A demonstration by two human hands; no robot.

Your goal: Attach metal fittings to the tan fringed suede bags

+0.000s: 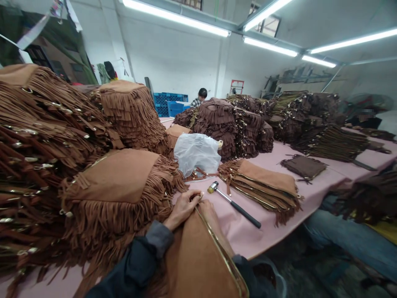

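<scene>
Tan suede pouch [201,260] at bottom centre already has its gold zip [217,241] in, far end looks unfinished imo, left hand [184,207] pinching there just below mid-frame, can't tell the right hand's [209,211] grip, hammer [237,205] lying right of centre

- Left hand [183,208] pinches the top corner of a tan, gold-zipped, suede-like pouch [201,260]; the right hand [209,210] is against it, fingers partly hidden.
- Black-handled, yellow-tipped metal hammer [243,212] lying on the pink-covered bench [243,240], right of the hands.
- Crumpled translucent plastic bag [197,153] beyond.
</scene>
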